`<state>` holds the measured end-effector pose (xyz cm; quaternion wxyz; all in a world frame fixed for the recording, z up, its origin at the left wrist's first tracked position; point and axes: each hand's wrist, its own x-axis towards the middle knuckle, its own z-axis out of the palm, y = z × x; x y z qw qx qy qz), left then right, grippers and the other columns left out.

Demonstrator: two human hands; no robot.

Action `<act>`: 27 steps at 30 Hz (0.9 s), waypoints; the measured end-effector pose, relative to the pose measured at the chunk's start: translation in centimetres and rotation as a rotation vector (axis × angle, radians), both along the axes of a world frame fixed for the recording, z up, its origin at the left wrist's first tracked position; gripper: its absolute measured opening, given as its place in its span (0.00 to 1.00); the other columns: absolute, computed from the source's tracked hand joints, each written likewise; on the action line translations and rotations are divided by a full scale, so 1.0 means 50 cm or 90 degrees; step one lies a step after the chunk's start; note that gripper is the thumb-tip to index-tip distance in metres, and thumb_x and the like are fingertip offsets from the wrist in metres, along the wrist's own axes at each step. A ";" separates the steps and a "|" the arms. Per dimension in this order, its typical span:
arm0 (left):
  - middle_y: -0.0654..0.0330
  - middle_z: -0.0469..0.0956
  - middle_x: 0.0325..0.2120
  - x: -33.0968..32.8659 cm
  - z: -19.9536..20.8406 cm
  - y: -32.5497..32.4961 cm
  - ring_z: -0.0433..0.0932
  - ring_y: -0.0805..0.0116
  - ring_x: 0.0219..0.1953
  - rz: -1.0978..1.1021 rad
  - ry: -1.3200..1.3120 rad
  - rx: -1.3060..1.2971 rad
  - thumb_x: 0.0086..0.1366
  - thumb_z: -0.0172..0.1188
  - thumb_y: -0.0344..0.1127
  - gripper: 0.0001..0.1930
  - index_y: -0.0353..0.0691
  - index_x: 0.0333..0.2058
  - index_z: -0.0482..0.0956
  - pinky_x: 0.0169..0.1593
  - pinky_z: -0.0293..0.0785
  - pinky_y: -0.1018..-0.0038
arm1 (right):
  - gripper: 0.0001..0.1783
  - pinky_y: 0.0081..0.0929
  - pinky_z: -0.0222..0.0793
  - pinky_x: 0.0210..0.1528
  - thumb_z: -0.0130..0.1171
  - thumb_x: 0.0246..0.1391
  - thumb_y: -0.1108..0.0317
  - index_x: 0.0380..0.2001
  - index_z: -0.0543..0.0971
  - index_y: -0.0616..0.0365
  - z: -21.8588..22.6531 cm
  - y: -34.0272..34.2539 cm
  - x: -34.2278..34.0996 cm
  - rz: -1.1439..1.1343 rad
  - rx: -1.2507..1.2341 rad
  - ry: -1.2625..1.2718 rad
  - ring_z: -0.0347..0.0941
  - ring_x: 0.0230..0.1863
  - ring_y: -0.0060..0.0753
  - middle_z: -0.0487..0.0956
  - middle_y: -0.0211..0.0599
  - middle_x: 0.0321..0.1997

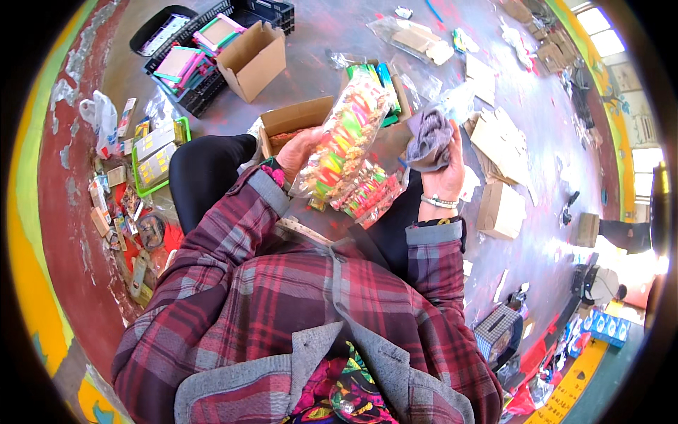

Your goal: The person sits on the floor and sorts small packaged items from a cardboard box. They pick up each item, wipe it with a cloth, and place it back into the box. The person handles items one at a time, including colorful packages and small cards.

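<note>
My left hand (299, 152) grips the lower left side of a long clear plastic package (346, 134) with bright red, yellow and green pieces inside. It is tilted up toward the right. In my raised right hand (446, 169) is a crumpled grey-purple cloth (429, 141), bunched against the palm and fingers. Below the long package, between my legs, lies a second clear pack (371, 196) with similar colourful contents. An open cardboard box (311, 113) stands just beyond my left hand. Another box holding green packets (387, 81) is partly hidden behind the long package.
At the far left a black crate (201, 99) holds pink and green frames, beside an open cardboard box (254, 63). A green basket (185, 127) sits left of my knee. Flattened cardboard (500, 145) and a small closed box (501, 210) lie to the right.
</note>
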<state>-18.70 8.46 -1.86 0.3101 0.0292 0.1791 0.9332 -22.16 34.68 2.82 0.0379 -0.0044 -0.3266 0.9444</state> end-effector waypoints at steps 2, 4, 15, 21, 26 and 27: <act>0.50 0.67 0.51 0.023 0.020 -0.001 0.70 0.57 0.50 0.008 -0.040 0.032 0.63 0.46 0.50 0.30 0.35 0.56 0.58 0.54 0.65 0.62 | 0.21 0.32 0.64 0.52 0.49 0.52 0.76 0.51 0.65 0.60 0.060 -0.045 0.002 0.047 0.034 0.055 0.67 0.51 0.34 0.70 0.39 0.49; 0.51 0.66 0.52 0.048 0.050 0.004 0.69 0.56 0.52 0.008 -0.043 0.060 0.66 0.39 0.53 0.29 0.37 0.57 0.57 0.55 0.65 0.61 | 0.22 0.25 0.64 0.51 0.49 0.50 0.81 0.51 0.66 0.60 0.109 -0.098 0.001 0.041 0.146 0.080 0.67 0.50 0.28 0.71 0.36 0.48; 0.57 0.66 0.51 0.056 -0.003 -0.026 0.70 0.63 0.49 0.135 -0.035 0.021 0.67 0.40 0.47 0.24 0.46 0.58 0.55 0.53 0.68 0.65 | 0.21 0.23 0.58 0.56 0.41 0.44 0.86 0.42 0.74 0.60 0.043 -0.252 -0.003 0.113 0.755 0.439 0.66 0.55 0.34 0.72 0.39 0.50; 0.57 0.70 0.46 0.034 -0.038 -0.047 0.72 0.66 0.45 0.244 -0.055 -0.016 0.66 0.39 0.53 0.25 0.41 0.52 0.64 0.51 0.68 0.67 | 0.20 0.31 0.60 0.54 0.43 0.43 0.85 0.40 0.76 0.59 0.045 -0.278 0.082 0.190 0.723 0.497 0.67 0.53 0.41 0.74 0.42 0.48; 0.42 0.61 0.54 0.022 0.021 -0.064 0.65 0.48 0.54 0.133 0.049 0.111 0.65 0.32 0.58 0.33 0.38 0.59 0.52 0.56 0.62 0.54 | 0.22 0.32 0.61 0.53 0.45 0.39 0.88 0.37 0.77 0.57 0.033 -0.277 0.168 0.260 0.781 0.637 0.70 0.49 0.42 0.75 0.42 0.46; 0.42 0.61 0.54 0.015 0.018 -0.069 0.65 0.49 0.54 0.138 0.059 0.115 0.65 0.32 0.58 0.33 0.38 0.59 0.51 0.56 0.62 0.54 | 0.22 0.31 0.62 0.51 0.45 0.38 0.88 0.37 0.77 0.57 0.025 -0.273 0.183 0.322 0.744 0.609 0.70 0.48 0.41 0.75 0.42 0.45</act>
